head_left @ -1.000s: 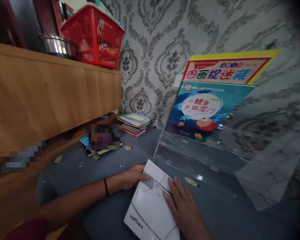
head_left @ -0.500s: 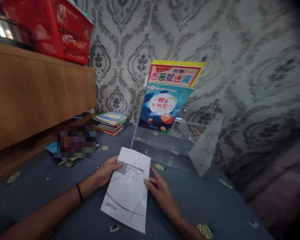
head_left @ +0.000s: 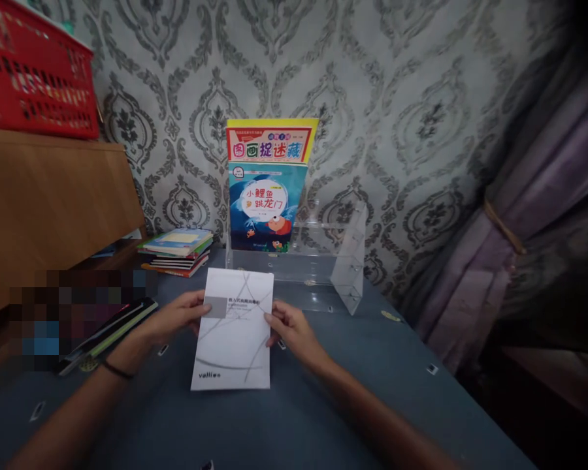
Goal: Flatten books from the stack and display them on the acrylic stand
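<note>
A white booklet (head_left: 232, 346) with grey curved lines and a grey square is held up in front of me by both hands. My left hand (head_left: 179, 314) pinches its left edge, thumb on the cover. On the opposite edge, my right hand (head_left: 290, 326) grips it with the thumb in front and fingers behind. Just beyond the booklet stands a clear acrylic display rack (head_left: 349, 261). Its back tier bears a blue picture book (head_left: 259, 225) with an orange fish, in front of a red and yellow book (head_left: 269, 145).
A stack of books (head_left: 176, 251) lies at the back left of the blue cloth (head_left: 353, 418). Nearer are more books (head_left: 122, 329), partly blurred out. A wooden cabinet (head_left: 53, 196) with a red basket (head_left: 39, 78) is at the left, a tied curtain (head_left: 500, 228) at the right.
My view has turned to the right, so the rack and cabinet appear farther left. The booklet is tilted more upright and nearer the rack, still in both hands.
</note>
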`<state>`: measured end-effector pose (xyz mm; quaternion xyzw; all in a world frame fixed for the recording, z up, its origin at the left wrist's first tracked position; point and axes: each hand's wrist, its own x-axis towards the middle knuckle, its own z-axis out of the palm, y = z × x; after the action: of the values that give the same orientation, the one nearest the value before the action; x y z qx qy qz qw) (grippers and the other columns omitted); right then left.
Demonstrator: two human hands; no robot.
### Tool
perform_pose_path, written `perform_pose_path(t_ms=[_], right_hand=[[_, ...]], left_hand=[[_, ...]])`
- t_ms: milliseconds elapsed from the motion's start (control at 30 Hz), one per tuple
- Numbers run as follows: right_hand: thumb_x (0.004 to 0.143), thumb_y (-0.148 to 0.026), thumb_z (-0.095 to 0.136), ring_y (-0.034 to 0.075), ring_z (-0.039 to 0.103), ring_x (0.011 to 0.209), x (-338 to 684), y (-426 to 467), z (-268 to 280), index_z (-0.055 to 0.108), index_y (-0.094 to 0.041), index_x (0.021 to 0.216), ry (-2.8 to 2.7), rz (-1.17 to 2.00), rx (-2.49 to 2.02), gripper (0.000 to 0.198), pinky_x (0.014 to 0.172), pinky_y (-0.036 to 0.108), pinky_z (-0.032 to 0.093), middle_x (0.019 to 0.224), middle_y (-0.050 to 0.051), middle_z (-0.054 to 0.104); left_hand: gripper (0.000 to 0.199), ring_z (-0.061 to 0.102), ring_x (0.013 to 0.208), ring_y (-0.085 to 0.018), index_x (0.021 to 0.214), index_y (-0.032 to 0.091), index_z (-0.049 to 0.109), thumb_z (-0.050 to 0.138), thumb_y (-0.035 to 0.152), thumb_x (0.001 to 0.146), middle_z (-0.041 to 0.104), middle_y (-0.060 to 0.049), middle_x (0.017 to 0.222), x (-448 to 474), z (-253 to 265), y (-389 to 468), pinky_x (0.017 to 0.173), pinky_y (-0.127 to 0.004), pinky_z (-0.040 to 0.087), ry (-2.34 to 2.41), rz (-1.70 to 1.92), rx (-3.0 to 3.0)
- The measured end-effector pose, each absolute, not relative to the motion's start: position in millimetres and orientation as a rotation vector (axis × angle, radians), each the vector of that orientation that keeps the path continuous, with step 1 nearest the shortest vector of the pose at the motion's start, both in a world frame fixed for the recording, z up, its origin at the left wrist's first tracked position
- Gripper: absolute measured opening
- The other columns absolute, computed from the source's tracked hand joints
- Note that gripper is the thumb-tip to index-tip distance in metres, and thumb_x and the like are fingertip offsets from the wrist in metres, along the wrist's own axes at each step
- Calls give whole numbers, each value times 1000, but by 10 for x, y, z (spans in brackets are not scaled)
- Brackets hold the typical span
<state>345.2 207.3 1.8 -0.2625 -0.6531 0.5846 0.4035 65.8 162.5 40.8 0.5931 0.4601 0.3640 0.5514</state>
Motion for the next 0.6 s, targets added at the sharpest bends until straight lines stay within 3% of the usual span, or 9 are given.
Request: perform_pose_path(t_ms=[200, 433, 600], right_hand=[[86, -51, 66, 18, 61, 69, 3465, 2297, 508, 68, -22, 89, -1695, 1082, -638, 29, 60, 33, 60, 75, 1, 65], [93, -40, 58, 18, 62, 74, 3501, 2476, 1140, 65, -22, 90, -1686, 535, -524, 19, 74, 37, 60, 79, 1, 65], [94, -38, 57, 18, 64, 74, 3491, 2686, 1208, 64, -23, 92, -1630, 427, -501, 17, 74, 37, 60, 79, 1, 65]], left_hand=[[37, 57, 72, -14, 104, 18, 72, 71, 48, 81, 69, -6, 91, 795, 941, 1883, 54, -21, 45, 1120, 1062, 1691], [30, 62, 86, -17, 109, 17, 69, 65, 33, 84, 72, -5, 98, 1113, 1350, 2158, 72, -26, 55, 1011, 1674, 1846], [24, 63, 87, -17, 107, 16, 67, 57, 25, 87, 70, -5, 98, 1220, 1376, 2458, 71, -26, 55, 1001, 1818, 1943]])
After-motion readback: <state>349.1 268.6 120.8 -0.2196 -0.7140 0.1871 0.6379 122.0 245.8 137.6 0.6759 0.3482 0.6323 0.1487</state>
